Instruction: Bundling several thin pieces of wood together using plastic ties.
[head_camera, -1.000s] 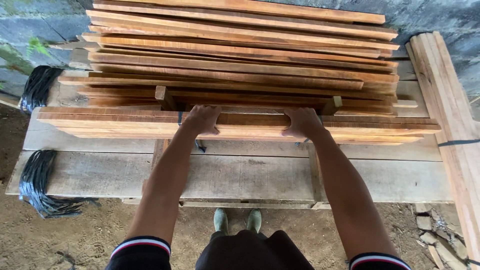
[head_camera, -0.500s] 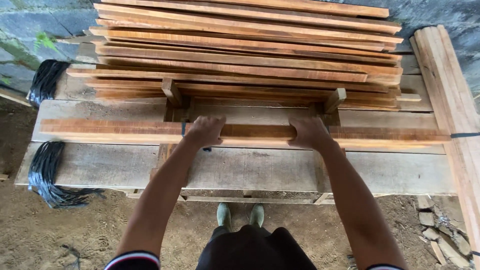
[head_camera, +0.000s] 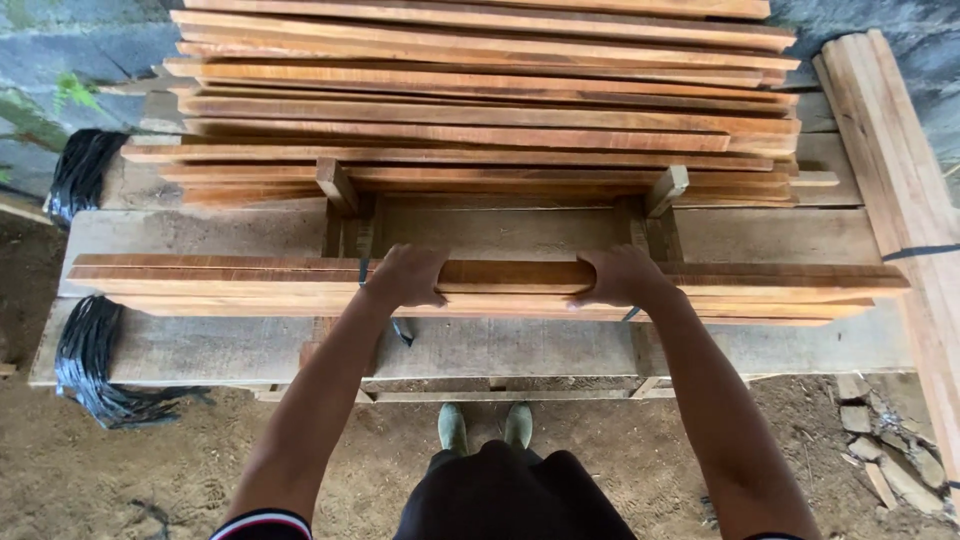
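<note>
A bundle of long reddish-brown wooden slats (head_camera: 200, 282) lies crosswise over a grey plank bench (head_camera: 500, 345). My left hand (head_camera: 405, 277) grips its top and near edge left of centre. My right hand (head_camera: 617, 276) grips it right of centre. A dark strap hangs from the bundle by my left hand. Behind the bundle, two upright wooden pegs (head_camera: 336, 185) stand at the front of a big stack of the same slats (head_camera: 480, 100).
Black strap bundles (head_camera: 90, 360) hang off the bench's left end, another (head_camera: 80, 170) further back. A tied bundle of paler slats (head_camera: 905, 190) leans at the right. Below are a dirt floor, my green boots (head_camera: 485, 428) and stone rubble (head_camera: 890, 465).
The slat bundle has come toward me, away from the big stack and off the pegs, with both hands gripping it throughout. More of the bench shows behind it now.
</note>
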